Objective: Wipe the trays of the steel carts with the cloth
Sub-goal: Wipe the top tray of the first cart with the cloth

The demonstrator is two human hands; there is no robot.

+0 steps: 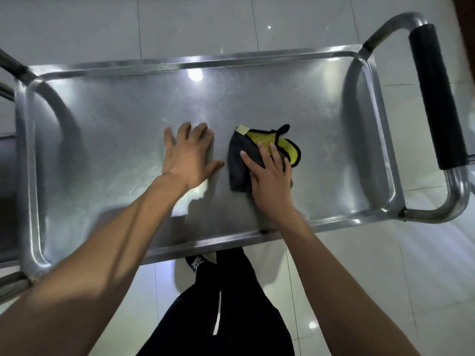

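Nearest the camera, dark trousers (pixel 221 312) and a shoe tip show below the near rim of the tray (pixel 102 155), with pale floor tiles (pixel 372 291) around them. Both forearms reach over that rim onto the steel. The right hand (pixel 270 178) lies flat on the cloth (pixel 257 155), fingers straight and spread, pressing it down rather than gripping it; the left hand (pixel 187 155) rests just beside it on bare steel, fingers splayed wide and holding nothing, apparently as a brace. The cloth is a bunched grey and yellow piece with black edging, sitting a little right of the tray's middle, its bulk poking out beyond the right fingertips and away from the person. What matters for the next stroke, as I judge it, is that the tray's long axis runs left to right across the view, so the right hand has a short stretch of steel toward the handle (pixel 434 98) end and a longer one leftward, where the left hand stands in the way and would have to lift or shift. The part of the cloth under the right palm is hidden, so how it is folded cannot be told. The left end of the tray is blurred; whether the dark shape at the frame's left edge is a second cart cannot be made out.
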